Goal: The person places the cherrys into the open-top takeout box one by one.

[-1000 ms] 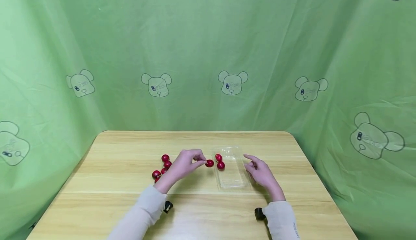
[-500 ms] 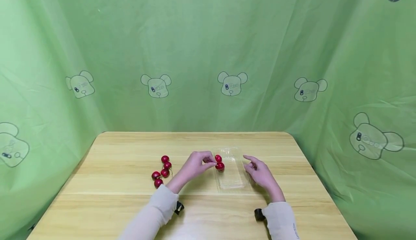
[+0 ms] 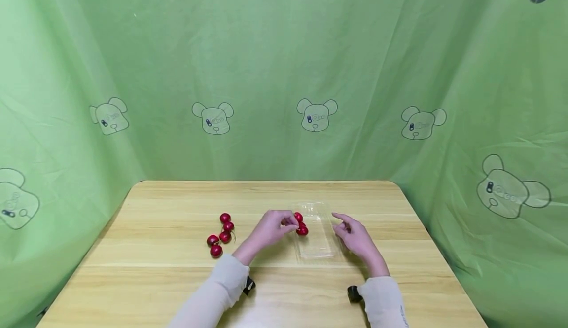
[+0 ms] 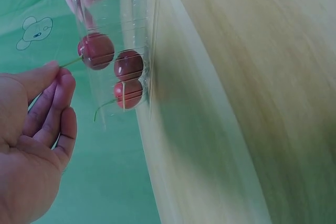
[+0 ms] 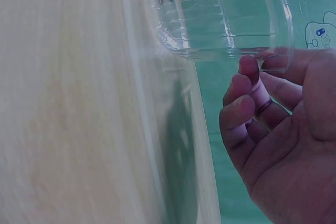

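Note:
My left hand [image 3: 272, 227] pinches the thin green stem [image 4: 72, 62] of a red cherry [image 4: 96, 51] between thumb and forefinger. This cherry hangs at the left side of a clear plastic box [image 3: 317, 246]. Close to it in the left wrist view are two more cherries, a darker one [image 4: 128, 65] and a brighter one [image 4: 128, 94], seen through the clear wall. At the box's right side is my right hand [image 3: 357, 239]. In the right wrist view its thumb and a curled fingertip hold the rim [image 5: 281, 61] from opposite sides.
Several red cherries [image 3: 225, 236] with stems lie in a loose group left of the box on the wooden table [image 3: 284, 293]. A green curtain [image 3: 266, 145] with bear-head prints surrounds the table's back and sides.
My left hand has moved right, bringing the pinched cherry from the box's left edge to beside the other two. The right hand has stayed by the box's right side.

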The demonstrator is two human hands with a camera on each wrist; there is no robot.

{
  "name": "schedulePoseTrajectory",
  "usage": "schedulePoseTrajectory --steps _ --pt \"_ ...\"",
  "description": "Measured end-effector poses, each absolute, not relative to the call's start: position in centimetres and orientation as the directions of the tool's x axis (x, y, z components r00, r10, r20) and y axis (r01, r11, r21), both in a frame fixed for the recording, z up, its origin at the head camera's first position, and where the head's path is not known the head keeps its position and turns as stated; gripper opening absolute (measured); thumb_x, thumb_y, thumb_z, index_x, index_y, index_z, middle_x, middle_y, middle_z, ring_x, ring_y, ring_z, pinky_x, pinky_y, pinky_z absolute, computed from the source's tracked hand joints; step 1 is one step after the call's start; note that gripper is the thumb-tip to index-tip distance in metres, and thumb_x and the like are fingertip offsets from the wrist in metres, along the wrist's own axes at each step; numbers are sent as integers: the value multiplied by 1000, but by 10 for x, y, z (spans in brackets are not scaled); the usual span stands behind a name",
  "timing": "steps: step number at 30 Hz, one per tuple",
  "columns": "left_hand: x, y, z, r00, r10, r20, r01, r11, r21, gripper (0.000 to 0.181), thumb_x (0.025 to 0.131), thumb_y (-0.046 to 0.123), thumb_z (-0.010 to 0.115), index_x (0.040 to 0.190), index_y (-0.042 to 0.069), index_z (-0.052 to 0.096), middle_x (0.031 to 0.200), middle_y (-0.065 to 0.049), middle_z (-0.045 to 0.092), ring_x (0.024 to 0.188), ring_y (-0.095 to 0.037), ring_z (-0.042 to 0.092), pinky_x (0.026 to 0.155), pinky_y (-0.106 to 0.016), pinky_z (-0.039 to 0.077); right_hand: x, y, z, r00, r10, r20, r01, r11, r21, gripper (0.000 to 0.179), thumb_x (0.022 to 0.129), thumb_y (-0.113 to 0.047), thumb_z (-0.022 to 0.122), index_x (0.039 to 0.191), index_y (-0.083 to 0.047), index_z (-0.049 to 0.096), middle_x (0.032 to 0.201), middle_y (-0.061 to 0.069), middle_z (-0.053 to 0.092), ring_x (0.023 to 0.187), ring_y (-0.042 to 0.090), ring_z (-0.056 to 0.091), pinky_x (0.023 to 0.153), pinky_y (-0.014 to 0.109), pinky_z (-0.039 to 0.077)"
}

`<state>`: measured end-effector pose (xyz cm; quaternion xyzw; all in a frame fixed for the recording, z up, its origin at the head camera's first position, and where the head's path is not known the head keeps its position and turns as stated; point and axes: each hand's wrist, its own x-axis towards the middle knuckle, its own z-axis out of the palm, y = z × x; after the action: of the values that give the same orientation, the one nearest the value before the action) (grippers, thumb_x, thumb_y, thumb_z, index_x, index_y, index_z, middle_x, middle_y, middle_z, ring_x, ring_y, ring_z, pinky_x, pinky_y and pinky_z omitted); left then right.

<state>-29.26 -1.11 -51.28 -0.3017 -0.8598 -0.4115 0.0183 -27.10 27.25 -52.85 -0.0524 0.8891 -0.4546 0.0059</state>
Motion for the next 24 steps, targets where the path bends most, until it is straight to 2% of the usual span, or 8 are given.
schedulePoseTrajectory --steps 9,17,24 --pt "-290 -6 -515 -820 508 263 539 533 652 3 95 16 74 98 16 76 91 8 74 82 2 62 79 -17 55 -271 274 -529 -994 -99 37 -88 588 -804 47 105 -13 60 150 -5 51 91 10 65 66 15 54 60 28 48" --pt "-289 -3 -515 -811 526 257 549 532 645 6 95 13 75 100 12 76 91 7 74 82 1 63 80 -15 54 -272 275 -530 -995 -98 26 -79 584 -808 47 106 -13 59 151 -5 50 89 15 64 62 15 52 53 28 46" --pt "-290 -2 -515 -813 523 256 553 555 622 5 95 13 75 100 12 76 91 6 74 81 1 63 79 -15 54 -274 275 -531 -994 -102 32 -86 586 -805 46 105 -13 59 150 -5 51 88 14 64 62 15 52 54 28 46"
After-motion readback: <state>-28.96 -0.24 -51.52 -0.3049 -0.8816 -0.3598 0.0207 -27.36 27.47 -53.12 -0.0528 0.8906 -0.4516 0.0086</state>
